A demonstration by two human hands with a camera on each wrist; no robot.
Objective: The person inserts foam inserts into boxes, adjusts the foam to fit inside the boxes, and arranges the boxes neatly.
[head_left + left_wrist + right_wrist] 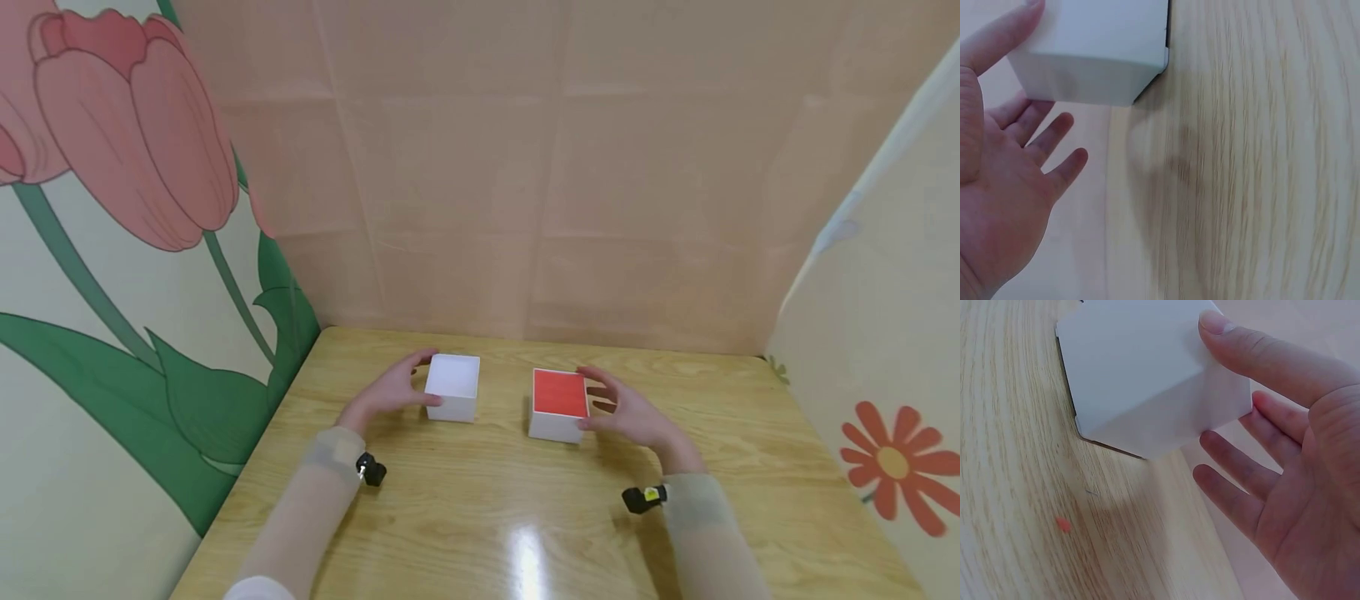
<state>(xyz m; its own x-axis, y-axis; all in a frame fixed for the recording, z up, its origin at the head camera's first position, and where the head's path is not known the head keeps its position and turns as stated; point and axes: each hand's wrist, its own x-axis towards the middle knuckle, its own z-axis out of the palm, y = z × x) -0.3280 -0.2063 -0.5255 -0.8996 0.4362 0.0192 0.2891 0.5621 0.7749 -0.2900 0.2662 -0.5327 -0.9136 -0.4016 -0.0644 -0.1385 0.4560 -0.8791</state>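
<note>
Two small white boxes stand a short way apart on the wooden table. My left hand [395, 386] holds the left one, a white box [453, 408] whose upper side is also white, with the thumb on its near face and fingers reaching round its far corner. The right one is a white box with a red upper side [559, 392]. At its right side, my right hand [630, 408] grips it between thumb and fingers. In the right wrist view, the thumb [1254, 350] lies against the box's white wall, while the lower fingers spread below the box edge.
The wooden table [465, 517] ends at a pink cloth backdrop [525, 183]. Flower-printed panels [817, 350] flank it on both sides. Each wrist wears a small black camera [371, 469]. A tiny orange scrap [1063, 524] lies on the wood near the right box.
</note>
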